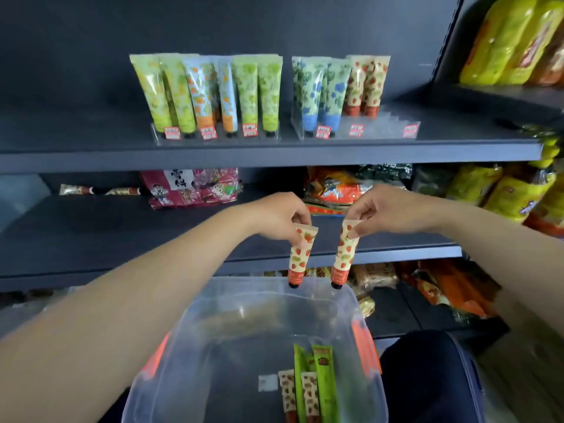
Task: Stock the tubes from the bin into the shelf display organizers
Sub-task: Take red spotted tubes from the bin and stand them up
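My left hand [279,216] pinches the flat top end of a strawberry-print tube [300,254], cap hanging down. A second strawberry tube [345,253] hangs the same way from my right hand [384,213]. Both tubes are above the far rim of a clear plastic bin [213,315], which holds several more tubes [308,389], green and cream. On the upper shelf stand two clear display organizers: the left one [158,137] is filled with green and blue-orange tubes, the right one [384,123] holds blue-flower tubes and two strawberry tubes [364,87], with open slots on its right side.
The middle shelf [91,224] behind my hands carries snack bags, a red-pink one [195,187] and an orange one [338,186]. Yellow packets [512,38] fill the shelving at the right. A dark bag or seat [427,377] sits right of the bin.
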A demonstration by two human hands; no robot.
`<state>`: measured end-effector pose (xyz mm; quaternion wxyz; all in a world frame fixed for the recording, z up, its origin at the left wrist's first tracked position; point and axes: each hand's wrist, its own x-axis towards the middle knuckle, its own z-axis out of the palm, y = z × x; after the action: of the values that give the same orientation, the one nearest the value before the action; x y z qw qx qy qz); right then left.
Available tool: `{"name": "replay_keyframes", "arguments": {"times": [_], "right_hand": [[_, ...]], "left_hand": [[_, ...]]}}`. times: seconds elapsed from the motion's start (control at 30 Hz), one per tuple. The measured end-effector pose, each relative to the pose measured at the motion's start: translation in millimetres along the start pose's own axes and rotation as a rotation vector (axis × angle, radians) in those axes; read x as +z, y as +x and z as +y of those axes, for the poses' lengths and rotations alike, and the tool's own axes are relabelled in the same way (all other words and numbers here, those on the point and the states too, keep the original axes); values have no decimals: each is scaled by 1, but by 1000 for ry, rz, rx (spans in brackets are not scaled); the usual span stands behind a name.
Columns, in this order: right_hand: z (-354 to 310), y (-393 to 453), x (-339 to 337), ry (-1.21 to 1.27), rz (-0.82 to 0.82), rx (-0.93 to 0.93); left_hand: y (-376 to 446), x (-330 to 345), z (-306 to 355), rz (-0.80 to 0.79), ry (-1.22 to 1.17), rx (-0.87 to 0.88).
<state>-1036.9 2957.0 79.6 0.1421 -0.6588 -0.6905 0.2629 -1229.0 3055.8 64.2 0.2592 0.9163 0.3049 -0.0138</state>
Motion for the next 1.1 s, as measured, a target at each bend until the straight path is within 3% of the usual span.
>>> {"name": "replay_keyframes", "arguments": {"times": [0.13,0.3,0.53,0.77,1.1], "right_hand": [[-15,-16,-69,18,134,-37],[-24,-24,-145,69,396,-91],[-12,8,-193,197,767,-146],[14,56,-197,169,807,-73],[39,78,-192,207,770,-63]], "left_hand": [[4,-62,52,88,61,66],[16,-129,110,322,-72,97],[63,-180,151,537,-74,69],[116,-183,144,484,165,-43],[155,-179,132,430,204,-46]]}}
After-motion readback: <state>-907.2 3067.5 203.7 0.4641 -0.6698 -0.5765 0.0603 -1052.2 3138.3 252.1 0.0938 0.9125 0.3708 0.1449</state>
